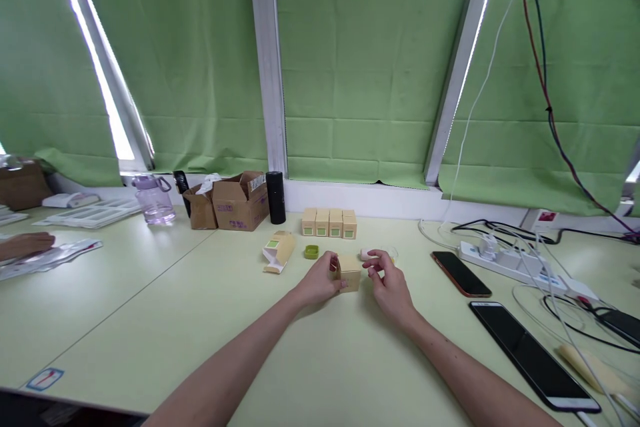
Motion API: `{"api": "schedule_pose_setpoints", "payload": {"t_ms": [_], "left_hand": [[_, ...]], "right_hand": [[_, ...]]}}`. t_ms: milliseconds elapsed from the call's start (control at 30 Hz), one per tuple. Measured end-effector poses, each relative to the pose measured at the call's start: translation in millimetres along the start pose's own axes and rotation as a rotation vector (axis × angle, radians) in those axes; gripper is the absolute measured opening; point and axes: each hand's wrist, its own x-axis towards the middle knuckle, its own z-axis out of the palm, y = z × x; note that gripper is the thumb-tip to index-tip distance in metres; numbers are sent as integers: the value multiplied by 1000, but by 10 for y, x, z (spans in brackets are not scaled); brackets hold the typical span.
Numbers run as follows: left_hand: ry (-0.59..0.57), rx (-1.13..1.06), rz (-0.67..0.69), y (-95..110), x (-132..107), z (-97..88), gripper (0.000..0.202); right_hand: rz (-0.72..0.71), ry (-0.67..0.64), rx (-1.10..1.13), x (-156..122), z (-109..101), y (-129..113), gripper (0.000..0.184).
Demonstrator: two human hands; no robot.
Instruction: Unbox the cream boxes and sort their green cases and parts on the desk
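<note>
My left hand [323, 278] grips a small tan cardboard box [349, 273] by its left side, thumb at the front. To the right of that box, my right hand [389, 282] is raised with its fingers bent and apart, holding nothing I can see. Just behind the right fingertips lies a small white item [365, 254], partly hidden, with something clear beside it. A small green square tray [311, 251] sits behind my left hand. Farther left, an opened tan carton [279, 251] lies on its side. Several matching tan boxes [329, 223] stand in a row at the back.
Brown cardboard boxes [240, 202], a black cylinder [275, 197] and a purple bottle [153, 200] stand at the back left. Another person's hand [27, 245] rests on papers at far left. Two phones [533, 353] [461, 273] and a power strip [510, 265] with tangled cables occupy the right.
</note>
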Motion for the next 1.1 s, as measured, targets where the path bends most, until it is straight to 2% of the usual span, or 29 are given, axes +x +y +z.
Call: {"api": "schedule_pose_setpoints", "payload": {"t_ms": [167, 300, 367, 533, 633, 733, 867, 1100], "left_hand": [[56, -7, 19, 50, -21, 98, 40], [212, 16, 100, 62, -139, 187, 44], [273, 91, 198, 74, -206, 198, 44], [358, 407, 565, 150, -303, 141, 46], [470, 560, 743, 198, -315, 116, 39], [605, 675, 857, 214, -312, 118, 32], [723, 777, 887, 185, -305, 134, 29], [728, 885, 897, 181, -318, 165, 21]], "right_hand": [[-20, 44, -18, 0, -27, -56, 31], [-60, 78, -7, -9, -40, -110, 31], [-91, 98, -1, -21, -44, -144, 30], [-233, 131, -3, -96, -45, -250, 32], [-354, 152, -28, -151, -44, -309, 38], [-475, 176, -68, -187, -45, -350, 45], [-590, 186, -161, -201, -43, -380, 54], [-638, 168, -236, -217, -1, -389, 58]]}}
